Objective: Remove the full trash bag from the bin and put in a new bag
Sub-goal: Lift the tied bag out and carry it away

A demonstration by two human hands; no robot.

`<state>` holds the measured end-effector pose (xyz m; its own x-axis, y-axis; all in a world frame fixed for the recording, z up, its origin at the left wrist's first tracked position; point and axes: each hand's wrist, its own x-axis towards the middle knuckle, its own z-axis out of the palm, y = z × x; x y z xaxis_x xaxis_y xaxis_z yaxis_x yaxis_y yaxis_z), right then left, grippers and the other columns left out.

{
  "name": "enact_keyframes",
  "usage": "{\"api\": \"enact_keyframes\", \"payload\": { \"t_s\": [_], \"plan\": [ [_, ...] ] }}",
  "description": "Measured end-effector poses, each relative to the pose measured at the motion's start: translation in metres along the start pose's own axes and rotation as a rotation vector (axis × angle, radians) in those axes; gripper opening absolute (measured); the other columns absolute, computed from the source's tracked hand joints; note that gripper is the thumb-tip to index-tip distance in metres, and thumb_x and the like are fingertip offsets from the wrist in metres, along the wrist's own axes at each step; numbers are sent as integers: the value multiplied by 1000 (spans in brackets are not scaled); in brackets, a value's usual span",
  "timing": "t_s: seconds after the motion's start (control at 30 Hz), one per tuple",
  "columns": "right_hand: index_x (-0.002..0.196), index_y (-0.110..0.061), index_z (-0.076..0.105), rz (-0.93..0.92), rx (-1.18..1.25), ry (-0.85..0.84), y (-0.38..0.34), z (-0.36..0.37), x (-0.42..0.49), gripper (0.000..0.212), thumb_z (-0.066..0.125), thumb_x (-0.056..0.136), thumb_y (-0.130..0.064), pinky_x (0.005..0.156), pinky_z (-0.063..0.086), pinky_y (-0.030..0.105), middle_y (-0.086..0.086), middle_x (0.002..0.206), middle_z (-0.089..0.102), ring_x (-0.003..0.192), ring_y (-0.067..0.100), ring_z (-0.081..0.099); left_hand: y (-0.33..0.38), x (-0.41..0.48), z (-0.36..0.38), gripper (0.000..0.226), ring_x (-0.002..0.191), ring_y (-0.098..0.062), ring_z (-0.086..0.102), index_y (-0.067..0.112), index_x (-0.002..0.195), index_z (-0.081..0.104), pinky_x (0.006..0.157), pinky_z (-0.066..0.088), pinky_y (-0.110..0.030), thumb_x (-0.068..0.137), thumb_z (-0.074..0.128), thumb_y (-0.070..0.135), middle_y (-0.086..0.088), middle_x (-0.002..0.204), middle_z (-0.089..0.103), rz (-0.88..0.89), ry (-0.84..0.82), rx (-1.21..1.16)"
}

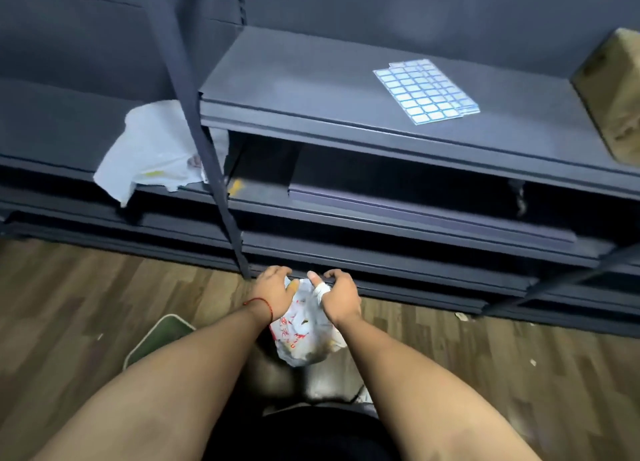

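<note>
A full white trash bag [302,332] with red print hangs in the air between my forearms, bulging at the bottom. My left hand [273,289], with a red string at the wrist, grips the bag's top on the left. My right hand [337,294], its thumb wrapped in white tape, grips the top on the right. Both hands pinch the bag's neck close together. Below my arms the dark round bin [311,429] is partly hidden. Another white plastic bag [149,148] lies crumpled on a shelf at the left.
Dark grey metal shelving [346,121] runs across the view just beyond my hands. A sheet of blue-edged labels [426,89] and a cardboard box [613,93] lie on its upper shelf. A green-rimmed object [156,339] sits on the wooden floor [69,304] at the left.
</note>
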<state>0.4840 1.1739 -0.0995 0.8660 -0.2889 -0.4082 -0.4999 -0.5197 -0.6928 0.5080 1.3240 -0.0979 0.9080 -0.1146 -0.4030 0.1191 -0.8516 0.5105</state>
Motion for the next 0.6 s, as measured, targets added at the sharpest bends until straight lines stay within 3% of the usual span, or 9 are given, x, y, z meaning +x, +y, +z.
{"api": "enact_keyframes", "payload": {
  "t_s": [0.27, 0.47, 0.6],
  "plan": [
    [107, -21, 60, 113, 103, 167, 66, -85, 6, 56, 57, 79, -69, 99, 42, 47, 1, 117, 60, 105, 23, 58, 103, 26, 46, 47, 131, -24, 42, 18, 135, 48, 111, 35, -39, 95, 45, 42, -3, 142, 44, 192, -126, 125],
    [114, -21, 58, 215, 113, 220, 127, -159, 13, 55, 54, 84, -67, 102, 32, 38, -1, 124, 55, 115, 24, 53, 192, 33, 99, 47, 132, -22, 41, 17, 136, 47, 112, 33, -33, 96, 45, 40, -1, 144, 42, 302, -217, 202],
    [105, -23, 58, 301, 190, 294, 175, -204, 19, 48, 57, 82, -66, 102, 39, 39, -1, 118, 58, 112, 23, 56, 260, 37, 143, 46, 133, -22, 41, 16, 136, 48, 114, 30, -31, 96, 46, 38, -3, 143, 43, 389, -279, 246]
  ]
}}
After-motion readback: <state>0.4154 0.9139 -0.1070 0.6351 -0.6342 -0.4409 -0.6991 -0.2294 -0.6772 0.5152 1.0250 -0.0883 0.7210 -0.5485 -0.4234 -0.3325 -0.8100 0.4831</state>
